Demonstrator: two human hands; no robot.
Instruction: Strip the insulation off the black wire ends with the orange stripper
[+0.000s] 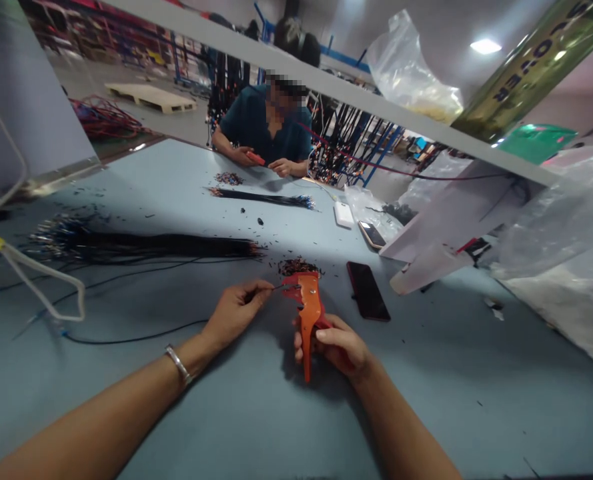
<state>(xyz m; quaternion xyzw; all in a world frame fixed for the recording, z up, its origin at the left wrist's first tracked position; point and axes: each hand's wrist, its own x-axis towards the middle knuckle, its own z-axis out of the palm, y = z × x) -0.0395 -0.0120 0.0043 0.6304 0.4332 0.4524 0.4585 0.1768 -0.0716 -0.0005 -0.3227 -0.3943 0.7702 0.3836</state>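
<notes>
My right hand [340, 345] is wrapped round the handles of an orange and red wire stripper [310, 303], its jaws pointing away from me. Between thumb and fingers, my left hand [239, 308] pinches the end of a thin black wire [141, 342]. The wire's tip reaches the stripper's jaws from the left; whether the jaws are clamped on it I cannot tell. Behind the tool lies a small pile of cut insulation bits [296, 266]. A thick bundle of black wires [171, 245] rests on the table to the left.
Across the table [216, 420], a co-worker [266, 127] holds a red tool near a thinner wire bundle [261, 197]. A dark phone [368, 291] lies right of my tool. Another phone [371, 235] and a white box [343, 215] lie farther back. White cable [51, 273] hangs at the left.
</notes>
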